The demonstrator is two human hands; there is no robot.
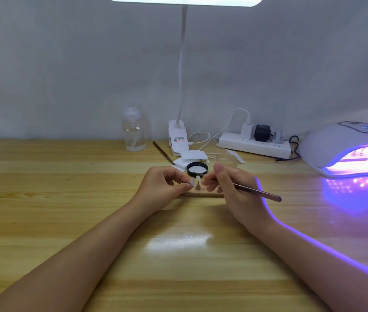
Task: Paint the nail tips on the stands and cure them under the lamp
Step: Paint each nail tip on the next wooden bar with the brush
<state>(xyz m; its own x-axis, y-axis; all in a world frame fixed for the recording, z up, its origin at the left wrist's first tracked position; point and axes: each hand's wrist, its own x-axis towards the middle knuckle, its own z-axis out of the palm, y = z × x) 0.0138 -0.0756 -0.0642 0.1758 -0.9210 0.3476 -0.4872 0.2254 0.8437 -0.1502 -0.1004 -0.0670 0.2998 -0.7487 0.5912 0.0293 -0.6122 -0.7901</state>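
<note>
At frame centre on the table (65,221), the left hand (160,188) pinches a nail tip (191,182) while the right hand (230,185) grips a brush (259,192).

Premises present as a small home nail-art workstation rather than a commercial salon. A wooden desk (65,221) stands against a plain wall. On it: a lit UV curing lamp (345,149), a clip-on desk lamp (178,136), a loaded power strip (255,145), a clear liquid bottle (133,131) and a spare brush (162,152).
</note>
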